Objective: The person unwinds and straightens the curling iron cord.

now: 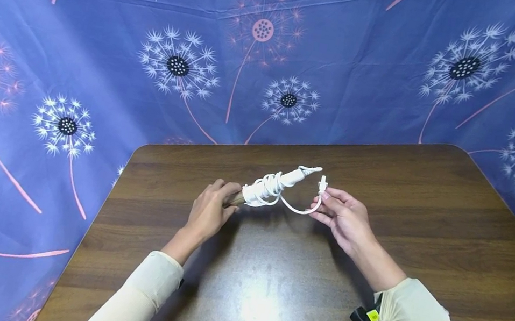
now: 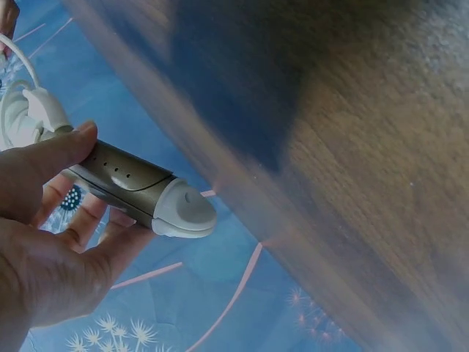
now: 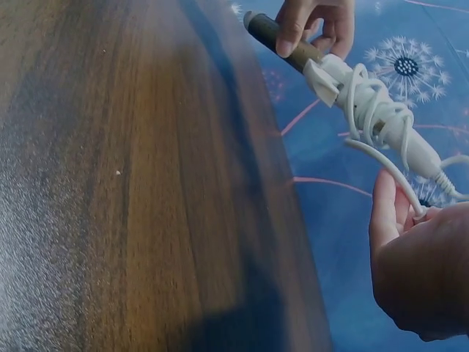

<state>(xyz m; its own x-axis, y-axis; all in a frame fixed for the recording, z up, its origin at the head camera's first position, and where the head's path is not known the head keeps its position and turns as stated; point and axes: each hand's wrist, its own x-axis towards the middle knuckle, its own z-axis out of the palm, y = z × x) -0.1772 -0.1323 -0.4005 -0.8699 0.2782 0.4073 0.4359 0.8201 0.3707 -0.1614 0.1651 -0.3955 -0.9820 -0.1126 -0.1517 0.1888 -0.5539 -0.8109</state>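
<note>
A curling iron [image 1: 265, 189] with a white handle and a bronze barrel [image 2: 128, 176] is held up over the table, its white cord [image 3: 381, 110] wound in loops around the handle. My left hand [image 1: 211, 206] grips it by the barrel, thumb on one side and fingers on the other. The barrel's white tip [image 2: 185, 210] pokes out past that hand. Between the thumb and fingers of my right hand [image 1: 345, 218] is the plug [image 1: 322, 184] at the cord's end, prongs pointing up. A loose curve of cord runs from the plug back to the handle.
Beneath both hands lies a dark wooden table [image 1: 427, 204] with rounded far corners and a bright glare patch near the front. Behind it hangs a blue cloth [image 1: 374, 51] with a dandelion print. A small black device [image 1: 362, 319] sits at the right wrist.
</note>
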